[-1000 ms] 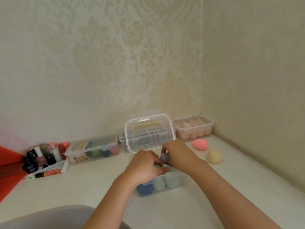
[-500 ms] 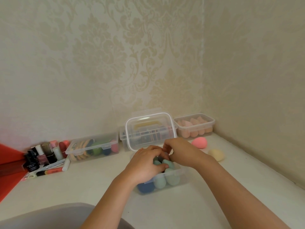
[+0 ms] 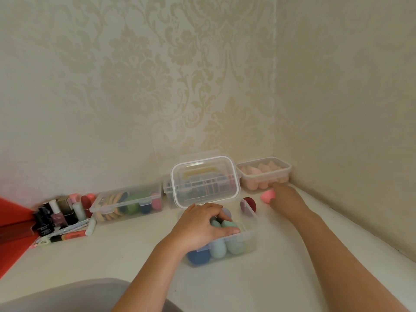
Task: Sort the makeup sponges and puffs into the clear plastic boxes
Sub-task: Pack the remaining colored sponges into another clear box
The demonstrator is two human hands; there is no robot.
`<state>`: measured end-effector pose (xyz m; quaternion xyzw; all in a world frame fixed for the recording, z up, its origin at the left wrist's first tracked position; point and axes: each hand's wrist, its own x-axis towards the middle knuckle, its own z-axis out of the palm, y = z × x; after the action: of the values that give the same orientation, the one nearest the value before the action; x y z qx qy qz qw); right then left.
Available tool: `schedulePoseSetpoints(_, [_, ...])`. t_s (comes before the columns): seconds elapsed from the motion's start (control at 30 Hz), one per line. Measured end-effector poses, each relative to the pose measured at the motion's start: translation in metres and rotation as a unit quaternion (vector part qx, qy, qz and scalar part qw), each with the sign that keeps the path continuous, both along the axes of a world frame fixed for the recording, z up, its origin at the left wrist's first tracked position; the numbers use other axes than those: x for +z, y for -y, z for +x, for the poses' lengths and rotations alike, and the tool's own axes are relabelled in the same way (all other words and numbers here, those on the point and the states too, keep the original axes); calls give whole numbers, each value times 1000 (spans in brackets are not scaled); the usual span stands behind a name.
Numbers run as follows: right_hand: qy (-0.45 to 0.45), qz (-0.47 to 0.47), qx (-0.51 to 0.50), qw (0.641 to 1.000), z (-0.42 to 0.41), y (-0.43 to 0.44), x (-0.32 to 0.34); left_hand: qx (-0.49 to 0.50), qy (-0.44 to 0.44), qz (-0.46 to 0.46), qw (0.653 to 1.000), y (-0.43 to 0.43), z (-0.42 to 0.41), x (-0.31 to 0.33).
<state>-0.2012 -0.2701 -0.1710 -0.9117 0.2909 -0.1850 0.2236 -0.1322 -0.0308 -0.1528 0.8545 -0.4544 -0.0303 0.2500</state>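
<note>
The near box (image 3: pixel 248 240) sits open on the white table (image 3: pixel 258 284). A blue sponge (image 3: pixel 198 256) and pale green ones lie inside it. The left hand (image 3: pixel 200 226) rests on top of this box. Its fingers bend over a green sponge (image 3: pixel 228 224) and its thumb lies along the front rim, so it holds that sponge.

The right hand (image 3: pixel 286 198) reaches far to the corner and touches a pink sponge (image 3: pixel 266 195) on the table. It is blurry, so I cannot tell if it grips the sponge.

A dark red sponge (image 3: pixel 248 203) sits by the near box's far corner. A clear lid (image 3: pixel 203 181) stands behind the near box. The corner box (image 3: pixel 264 174) holds peach sponges. A long box (image 3: pixel 128 201) on the left holds puffs, beside little bottles (image 3: pixel 56 213).
</note>
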Motion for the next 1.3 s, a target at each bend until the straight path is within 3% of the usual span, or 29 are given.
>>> schedulePoseSetpoints(0.07, [-43,-42,-11,998,5,6,-11,6,0,4,1000,0,-1,1])
schedulePoseSetpoints(0.17, [-37,-81,-42,995,10,13,-18,7,3,11,1000,1,-2,3])
schedulePoseSetpoints(0.37, [27,-47,-67,996,6,7,-6,23,3,32,999,2,-2,5])
schedulePoseSetpoints(0.43, [86,10,-33,996,0,-2,10,28,-2,34,999,3,-1,5])
schedulePoseSetpoints(0.53, [161,113,117,973,-15,-25,45,22,-3,43,999,3,-3,7])
schedulePoseSetpoints(0.67, [24,86,273,958,-33,-58,74,16,29,68,997,7,-6,11])
schedulePoseSetpoints(0.77, [-102,60,298,947,-36,-67,75,24,28,90,995,9,-6,11])
schedulePoseSetpoints(1.13, [-197,-34,269,942,-30,-81,70,9,15,170,985,15,-11,15])
schedulePoseSetpoints(1.3, [-224,-85,276,931,-31,-88,74,43,18,132,990,17,-10,9])
